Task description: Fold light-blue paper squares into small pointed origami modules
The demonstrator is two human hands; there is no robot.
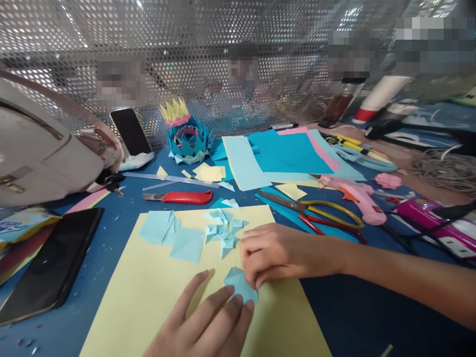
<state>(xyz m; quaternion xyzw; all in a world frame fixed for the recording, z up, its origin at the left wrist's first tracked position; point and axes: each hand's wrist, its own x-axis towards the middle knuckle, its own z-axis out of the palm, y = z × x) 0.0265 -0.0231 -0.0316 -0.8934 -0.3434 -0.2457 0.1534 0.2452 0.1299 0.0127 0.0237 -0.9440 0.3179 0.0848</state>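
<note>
Work in hand: one light blue paper piece [238,278], at the lower centre of the frame, lying on a yellow sheet [122,307]. Its outline is angled rather than square, so it is judged to be part folded; fingers cover much of it, and its creases cannot be verified.

Left hand [203,325], lower centre: fingers spread, fingertips resting on the near edge of the piece, nothing clasped. Right hand [277,250], right of centre: fingers curled, tips at the piece's right edge; whether they pinch it or merely press cannot be told.

Completed: a small group of folded pieces [222,232] lies just above the middle of the frame, beside the right hand; overlap prevents a firm count. Outstanding: flat light blue squares [187,245], left of centre, show no finished folds. Judged on this evidence, folding is partly done.

Also noted: a spiky paper model [189,141], upper left of centre, stands assembled, well apart from both hands. Scissors [282,199], right of centre, and a red craft knife [189,198], left of centre, lie unheld.
</note>
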